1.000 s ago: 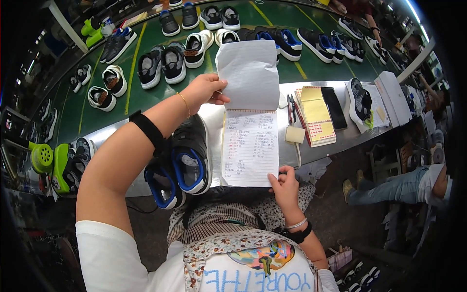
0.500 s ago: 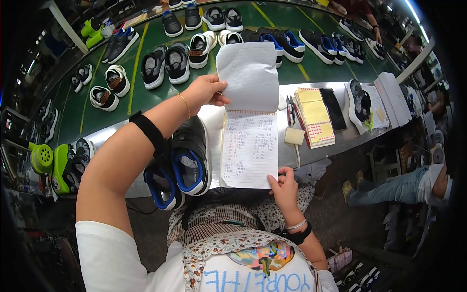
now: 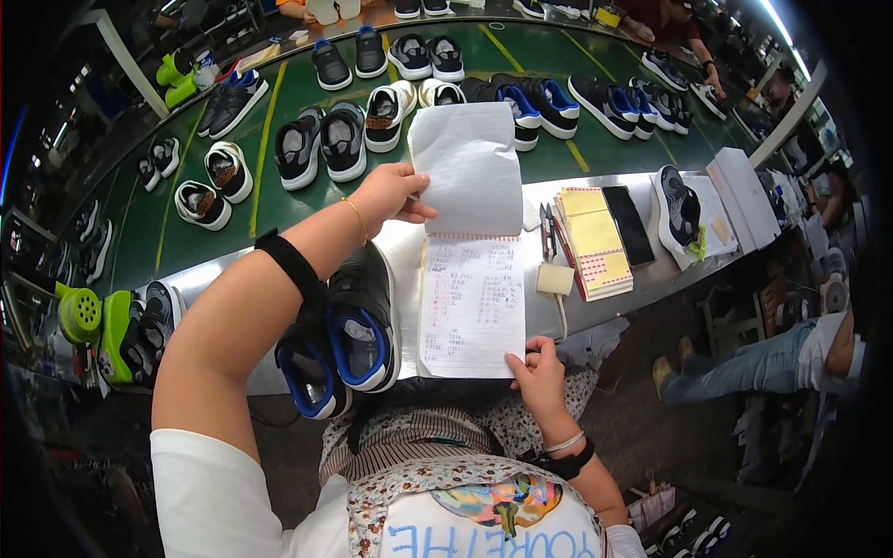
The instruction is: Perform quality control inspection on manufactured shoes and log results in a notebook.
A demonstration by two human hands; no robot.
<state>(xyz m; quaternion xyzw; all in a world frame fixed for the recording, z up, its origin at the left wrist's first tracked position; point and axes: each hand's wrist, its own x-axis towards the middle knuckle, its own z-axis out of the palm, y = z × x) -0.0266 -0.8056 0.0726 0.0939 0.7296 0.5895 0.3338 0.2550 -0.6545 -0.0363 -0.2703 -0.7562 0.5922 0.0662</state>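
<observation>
A top-bound spiral notebook (image 3: 473, 307) lies on the metal bench, its lower page covered in handwritten lines. Its turned-up cover or page (image 3: 468, 172) is blank and pale grey; my left hand (image 3: 395, 193) pinches that sheet's left edge. At the bottom right corner, my right hand (image 3: 538, 374) grips the notebook, thumb on top and fingers partly hidden beneath. Under my left forearm stands a pair of black shoes with blue linings, the right shoe (image 3: 365, 349) beside the notebook and the left shoe (image 3: 312, 372) partly covered by my arm.
Right of the notebook lie thread snips (image 3: 549, 232), a white plug-like block (image 3: 555, 279) with a cable, a yellow pad (image 3: 593, 244), a black phone (image 3: 629, 223) and a single shoe (image 3: 677, 216). Several shoe pairs stand on the green conveyor (image 3: 256, 121). A green fan (image 3: 82, 312) stands left.
The view has shifted slightly, so bench and shoes sit a little lower. Both hands keep their hold on the notebook. At the far right a co-worker's hand now touches a shoe.
</observation>
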